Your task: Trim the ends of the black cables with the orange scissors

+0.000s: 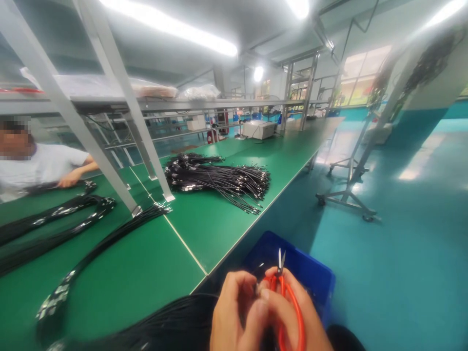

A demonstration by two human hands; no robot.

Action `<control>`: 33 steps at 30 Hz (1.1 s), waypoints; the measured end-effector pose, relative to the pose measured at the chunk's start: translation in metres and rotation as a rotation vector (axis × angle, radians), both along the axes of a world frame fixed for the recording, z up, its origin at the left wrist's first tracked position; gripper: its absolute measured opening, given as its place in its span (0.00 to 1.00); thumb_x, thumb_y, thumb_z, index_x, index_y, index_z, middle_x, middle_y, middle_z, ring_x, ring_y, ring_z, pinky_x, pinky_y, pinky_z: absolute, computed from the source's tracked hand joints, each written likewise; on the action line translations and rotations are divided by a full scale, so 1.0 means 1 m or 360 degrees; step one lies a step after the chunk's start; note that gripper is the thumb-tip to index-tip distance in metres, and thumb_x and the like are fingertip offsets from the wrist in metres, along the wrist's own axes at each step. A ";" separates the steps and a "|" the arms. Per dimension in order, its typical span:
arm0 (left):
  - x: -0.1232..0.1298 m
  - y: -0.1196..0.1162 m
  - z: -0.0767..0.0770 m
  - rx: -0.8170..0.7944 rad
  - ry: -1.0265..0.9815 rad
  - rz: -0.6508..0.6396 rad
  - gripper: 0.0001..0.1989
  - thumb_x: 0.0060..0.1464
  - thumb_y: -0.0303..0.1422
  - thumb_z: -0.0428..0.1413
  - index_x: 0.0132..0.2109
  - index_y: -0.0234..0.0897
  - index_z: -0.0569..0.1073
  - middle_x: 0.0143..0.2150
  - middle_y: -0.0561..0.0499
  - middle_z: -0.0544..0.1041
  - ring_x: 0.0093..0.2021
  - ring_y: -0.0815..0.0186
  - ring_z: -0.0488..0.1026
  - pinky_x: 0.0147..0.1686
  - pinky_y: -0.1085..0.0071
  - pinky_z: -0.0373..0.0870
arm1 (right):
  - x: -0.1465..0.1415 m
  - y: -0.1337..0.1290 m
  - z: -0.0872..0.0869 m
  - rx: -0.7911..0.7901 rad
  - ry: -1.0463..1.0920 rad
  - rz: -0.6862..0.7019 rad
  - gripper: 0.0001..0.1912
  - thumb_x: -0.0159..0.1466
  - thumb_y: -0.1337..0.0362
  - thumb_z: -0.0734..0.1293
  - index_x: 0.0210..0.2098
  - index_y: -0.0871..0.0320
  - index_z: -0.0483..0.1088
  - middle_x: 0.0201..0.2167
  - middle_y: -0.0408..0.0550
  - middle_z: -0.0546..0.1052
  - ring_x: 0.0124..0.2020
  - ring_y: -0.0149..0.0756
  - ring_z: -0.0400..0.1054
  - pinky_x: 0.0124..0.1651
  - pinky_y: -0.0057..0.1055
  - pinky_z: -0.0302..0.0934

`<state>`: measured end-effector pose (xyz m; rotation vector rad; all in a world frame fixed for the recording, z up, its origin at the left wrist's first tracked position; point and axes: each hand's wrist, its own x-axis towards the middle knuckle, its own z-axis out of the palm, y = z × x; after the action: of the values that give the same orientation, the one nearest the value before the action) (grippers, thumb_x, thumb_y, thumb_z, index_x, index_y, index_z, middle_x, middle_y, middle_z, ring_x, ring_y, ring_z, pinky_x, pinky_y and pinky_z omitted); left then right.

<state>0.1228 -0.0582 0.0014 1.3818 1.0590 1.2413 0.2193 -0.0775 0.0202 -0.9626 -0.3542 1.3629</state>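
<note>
Red-handled scissors (300,312) rest in my right hand (305,317), their short blades pointing up and slightly parted. My left hand (234,312) is closed beside it, its fingertips pinched against those of the right. Something small and thin sits between the fingertips; a dark tip shows above them, but I cannot make out the rest. Below and left of my hands, a thick bundle of black cables (171,319) runs along the table's near edge. A blue bin (323,273) stands just beyond and beneath my hands, its contents mostly hidden.
On the green table (219,229) lie a large pile of black cables (219,180) and a curved bundle (95,253). Grey shelf posts (127,97) rise at the left. A person (44,161) handles cables across the table. A wheeled stand (347,195) is on the right.
</note>
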 end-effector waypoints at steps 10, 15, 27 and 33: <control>-0.008 0.009 0.029 -0.0521 -0.0585 -0.0239 0.16 0.41 0.43 0.66 0.24 0.35 0.73 0.19 0.55 0.74 0.18 0.70 0.69 0.21 0.74 0.65 | 0.000 -0.001 0.002 0.0099 0.0181 0.0106 0.15 0.48 0.63 0.75 0.34 0.56 0.70 0.20 0.40 0.71 0.21 0.31 0.64 0.29 0.28 0.62; -0.004 0.009 0.026 -0.0563 -0.0750 -0.0286 0.14 0.44 0.40 0.66 0.28 0.35 0.73 0.19 0.57 0.71 0.18 0.72 0.68 0.21 0.76 0.63 | 0.002 -0.003 0.002 0.0083 0.0214 0.0162 0.13 0.50 0.65 0.74 0.34 0.56 0.70 0.22 0.40 0.72 0.22 0.30 0.64 0.29 0.27 0.62; -0.002 0.010 0.017 -0.0656 -0.0970 -0.0418 0.12 0.43 0.36 0.67 0.29 0.35 0.72 0.20 0.56 0.71 0.18 0.71 0.68 0.19 0.75 0.64 | 0.003 0.005 -0.002 0.0135 0.0223 0.0155 0.15 0.44 0.58 0.77 0.29 0.53 0.71 0.18 0.41 0.70 0.19 0.35 0.62 0.23 0.32 0.60; -0.010 0.013 0.010 -0.0340 -0.0563 -0.0244 0.08 0.50 0.36 0.61 0.30 0.37 0.71 0.25 0.54 0.72 0.21 0.69 0.69 0.21 0.74 0.68 | 0.004 0.005 0.011 0.0095 0.0160 0.0130 0.13 0.44 0.59 0.77 0.27 0.54 0.73 0.16 0.42 0.71 0.19 0.36 0.63 0.25 0.33 0.61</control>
<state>0.1132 -0.0447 0.0115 1.0150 0.7975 1.1693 0.2230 -0.0725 0.0308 -0.8344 -0.3592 1.4610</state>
